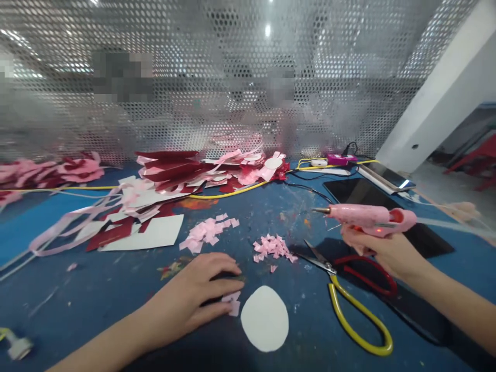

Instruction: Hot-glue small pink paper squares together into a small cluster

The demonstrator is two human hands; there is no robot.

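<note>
On blue tabletop (96,289) — smooth white paper oval (265,318)

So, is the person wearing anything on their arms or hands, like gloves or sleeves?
No. Both the left hand and the right hand are bare, with no gloves, rings or watch to be seen. The left forearm and right forearm are bare too; no sleeve shows.

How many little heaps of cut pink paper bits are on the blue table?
2: left heap right of the white sheet, right heap left of the scissors. Loose bits lie under the left hand; more may be hidden.
</note>
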